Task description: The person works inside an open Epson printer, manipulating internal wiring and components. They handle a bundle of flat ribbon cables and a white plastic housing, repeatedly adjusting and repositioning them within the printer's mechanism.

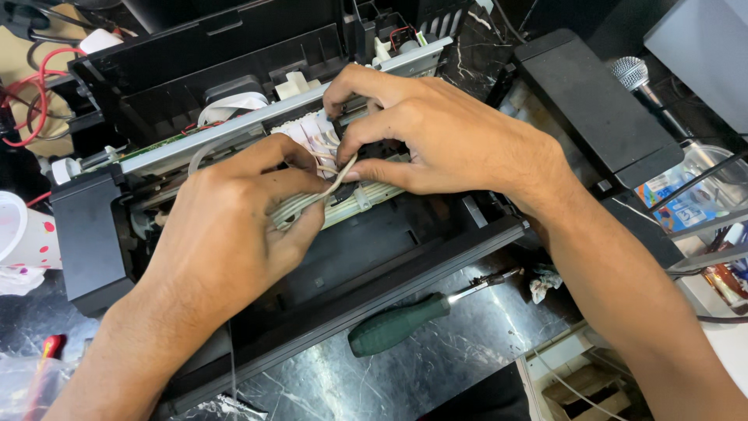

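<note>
- Pale, translucent thin tubes (312,204) are running as a flat bundle across the middle of the opened black plastic printer (374,257), fanning out toward a white block.
- Left hand (226,234) is closing around the bundle, thumb and fingers pinching it.
- Right hand (436,132) is pressing just beside it, fingertips (351,173) gripping one tube where it is bending upward; the two hands are nearly touching.
- Green-handled screwdriver (401,323) is lying on the dark marble-patterned table (467,359) in front of the printer.
- Red wires (35,93) are looping at the far left.
</note>
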